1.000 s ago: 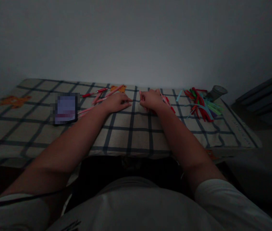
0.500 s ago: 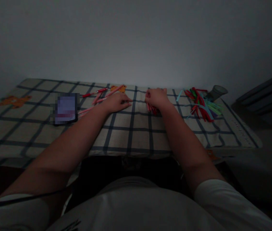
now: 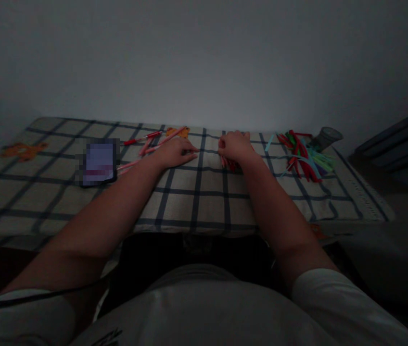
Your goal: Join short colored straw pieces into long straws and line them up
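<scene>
On the checked tablecloth (image 3: 211, 202), my left hand (image 3: 175, 153) rests palm down, thumb and fingertips a little apart with nothing visible between them. Beside and behind it lie several pink strips (image 3: 171, 137) and a red pen (image 3: 132, 142). My right hand (image 3: 235, 145) has its fingers curled closed over a bunch of red and pink strips (image 3: 230, 166). Most of that bunch is hidden under the hand, so exactly how the fingers hold it is unclear.
To the left lies a phone or tablet with a blurred screen (image 3: 98, 162). A pile of red, green and blue strips (image 3: 303, 158) sits on the right, in front of a tipped clear cup (image 3: 326, 138). A wall (image 3: 204, 62) rises behind the table.
Both hands stay almost where they were, with only a very slight shift of the right fingers over the red strips. The other things keep their places.
</scene>
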Demonstrator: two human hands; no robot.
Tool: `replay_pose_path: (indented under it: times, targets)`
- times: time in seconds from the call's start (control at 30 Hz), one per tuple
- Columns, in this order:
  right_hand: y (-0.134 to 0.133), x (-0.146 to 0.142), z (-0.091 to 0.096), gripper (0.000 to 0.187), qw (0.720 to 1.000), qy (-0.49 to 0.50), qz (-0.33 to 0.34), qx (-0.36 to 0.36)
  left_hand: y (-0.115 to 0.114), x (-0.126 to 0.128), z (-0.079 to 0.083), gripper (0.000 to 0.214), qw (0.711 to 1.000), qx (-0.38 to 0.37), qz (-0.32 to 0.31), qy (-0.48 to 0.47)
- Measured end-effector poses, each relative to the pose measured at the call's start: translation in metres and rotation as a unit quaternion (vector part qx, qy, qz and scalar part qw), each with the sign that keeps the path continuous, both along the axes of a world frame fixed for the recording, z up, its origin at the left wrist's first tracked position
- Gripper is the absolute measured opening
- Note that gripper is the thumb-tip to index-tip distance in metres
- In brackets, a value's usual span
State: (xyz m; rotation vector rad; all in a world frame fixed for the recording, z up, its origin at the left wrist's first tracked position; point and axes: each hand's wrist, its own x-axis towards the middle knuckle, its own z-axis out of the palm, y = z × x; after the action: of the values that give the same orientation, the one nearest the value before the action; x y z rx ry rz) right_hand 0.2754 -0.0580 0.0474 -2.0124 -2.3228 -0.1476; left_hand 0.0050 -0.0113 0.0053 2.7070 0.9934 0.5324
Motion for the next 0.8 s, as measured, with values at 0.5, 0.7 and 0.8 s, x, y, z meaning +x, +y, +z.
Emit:
replay_pose_path:
  times: [0.5,0.7,0.8]
  targets:
    - [0.004,0.001,-0.005,0.046,0.999,-0.003,0.017,0.036,0.009,-0.005,-0.004,0.04,0.999,0.019,0.026,-0.033]
    - [-0.001,-0.007,-0.004,0.047,0.998,0.004,0.03,0.048,0.011,-0.006,-0.008,0.039,0.996,0.041,0.043,-0.069]
    - [-0.004,-0.011,-0.004,0.049,0.997,0.009,0.041,0.06,0.011,-0.005,-0.008,0.039,0.993,0.039,0.09,-0.061]
